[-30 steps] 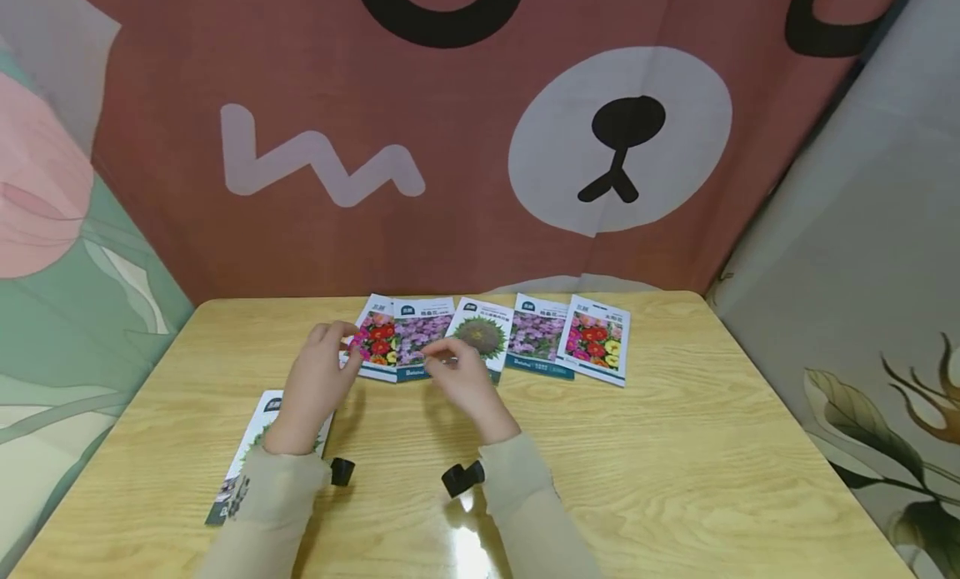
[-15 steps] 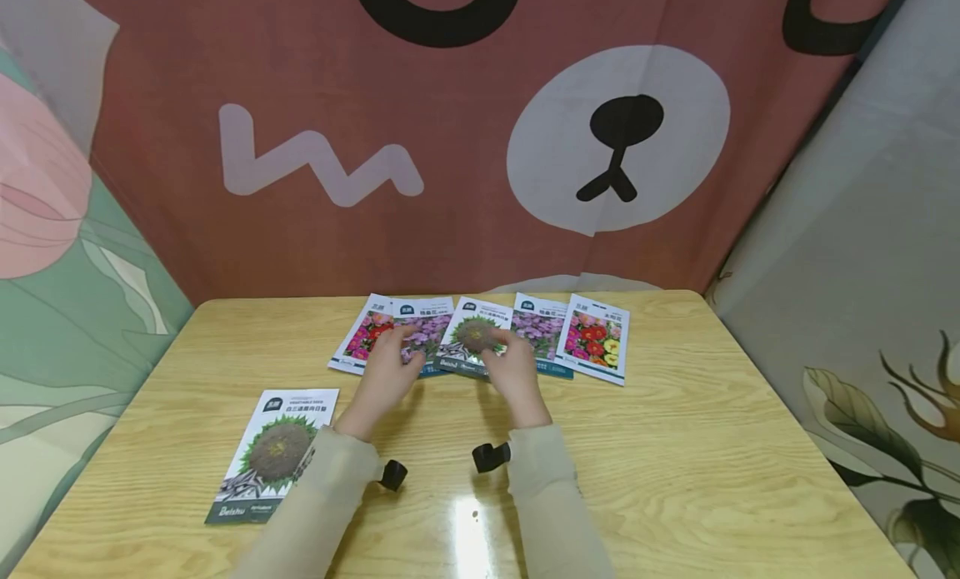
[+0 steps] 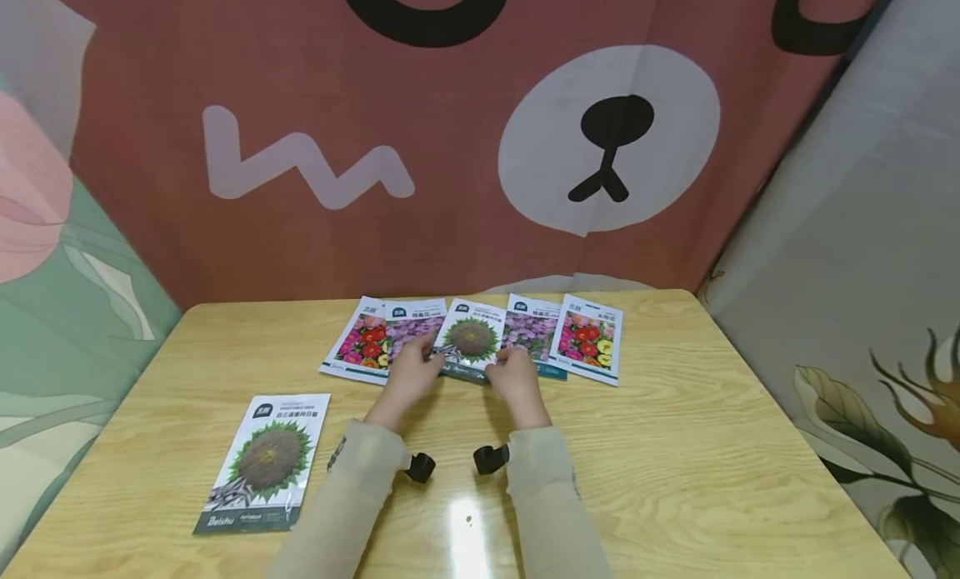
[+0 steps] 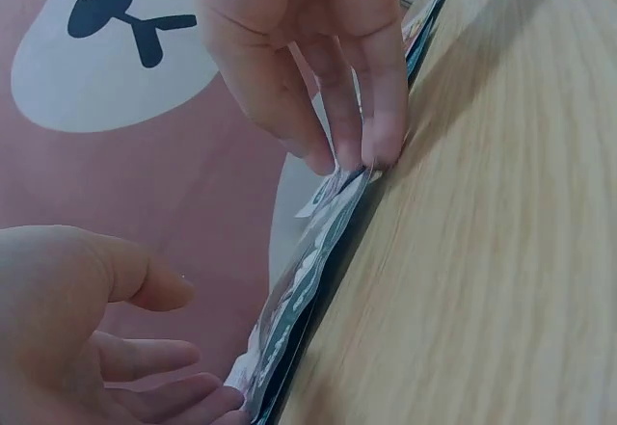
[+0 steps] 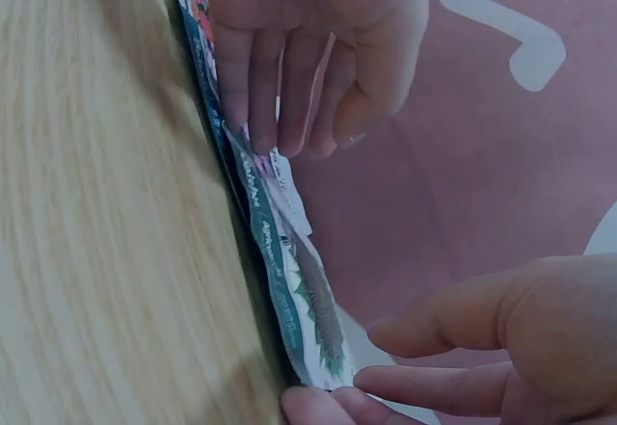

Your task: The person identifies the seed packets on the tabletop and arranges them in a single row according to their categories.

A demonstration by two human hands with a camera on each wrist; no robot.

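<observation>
A seed packet with a sunflower head point(image 3: 472, 337) lies in the middle of a row at the table's far edge. My left hand point(image 3: 412, 373) is at its left lower edge, fingers extended and fingertips at the packets. At its right lower corner, my right hand point(image 3: 515, 381) touches the edge with loosely bent fingers. In the left wrist view the thumb of my left hand point(image 4: 106, 319) stands apart from the fingers. The right wrist view has my right hand point(image 5: 501, 338) with fingertips at the packet's end. Purple-flower packets point(image 3: 408, 329) point(image 3: 531, 333) flank the sunflower one, partly overlapped.
Mixed-flower packets point(image 3: 360, 346) point(image 3: 587, 339) form the row's two ends. Nearer, at the left, lies another sunflower packet point(image 3: 262, 466) on the wooden table point(image 3: 675, 462). A curtain with a bear print point(image 3: 450, 246) hangs behind the table's far edge.
Both hands have moved rightward to the middle sunflower packet, which has straightened slightly. The left sleeve has uncovered the near sunflower packet. The head view has shifted slightly.
</observation>
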